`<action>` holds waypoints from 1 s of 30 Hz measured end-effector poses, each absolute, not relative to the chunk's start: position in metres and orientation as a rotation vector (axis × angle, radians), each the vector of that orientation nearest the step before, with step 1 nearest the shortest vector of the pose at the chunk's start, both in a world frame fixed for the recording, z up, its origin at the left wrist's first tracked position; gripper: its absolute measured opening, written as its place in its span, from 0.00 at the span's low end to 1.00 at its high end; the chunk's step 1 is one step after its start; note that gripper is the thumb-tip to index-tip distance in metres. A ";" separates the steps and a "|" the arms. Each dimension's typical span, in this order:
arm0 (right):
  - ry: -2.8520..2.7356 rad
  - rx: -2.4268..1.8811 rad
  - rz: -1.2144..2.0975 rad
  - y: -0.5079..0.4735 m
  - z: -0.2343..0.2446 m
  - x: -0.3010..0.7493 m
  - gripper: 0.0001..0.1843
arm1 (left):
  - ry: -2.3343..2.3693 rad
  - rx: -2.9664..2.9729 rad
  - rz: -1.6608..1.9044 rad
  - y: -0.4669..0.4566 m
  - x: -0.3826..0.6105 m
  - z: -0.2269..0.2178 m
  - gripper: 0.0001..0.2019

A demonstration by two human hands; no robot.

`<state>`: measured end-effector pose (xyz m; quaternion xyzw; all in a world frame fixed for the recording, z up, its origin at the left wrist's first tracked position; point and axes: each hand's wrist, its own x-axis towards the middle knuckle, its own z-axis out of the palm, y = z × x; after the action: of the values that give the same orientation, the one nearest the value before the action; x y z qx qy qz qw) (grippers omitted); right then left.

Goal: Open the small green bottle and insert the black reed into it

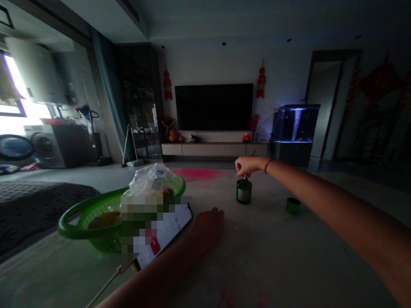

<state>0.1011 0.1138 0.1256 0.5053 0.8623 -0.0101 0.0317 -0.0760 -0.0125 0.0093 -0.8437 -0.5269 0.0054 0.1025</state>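
Right hand: (248,166) reaches forward, fingers closed around the top of the neck of a dark green bottle (244,192), which stands upright on the floor (257,267); the grip hides the bottle's mouth

Left hand: (208,224) lies open and relaxed on the floor, holding nothing, fingertips nearer the camera than the bottle and well apart from it

Beside the right hand: a small green cap (293,205) sits apart from the bottle, out beyond the right forearm, though it may not belong to the bottle

Beside the left hand: a phone (167,235), partly blurred, lies just to its left, near a green basket (96,218) holding a plastic bag (152,179)

Beyond the hands: a pink stain (195,173) on the floor, then a TV (213,107) and a fish tank (295,126)

Progress: the cap is off, if it is the bottle's; whether the bottle is open, or what is inside, cannot be told
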 end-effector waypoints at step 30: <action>3.149 1.788 0.073 0.097 0.187 0.149 0.11 | -1.565 -2.495 -0.021 -0.011 -0.076 0.006 0.14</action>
<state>0.1491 0.0969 0.1865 0.4794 0.8445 0.0195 -0.2379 -0.0762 -0.0107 0.0062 -0.8430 -0.5288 -0.0072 0.0977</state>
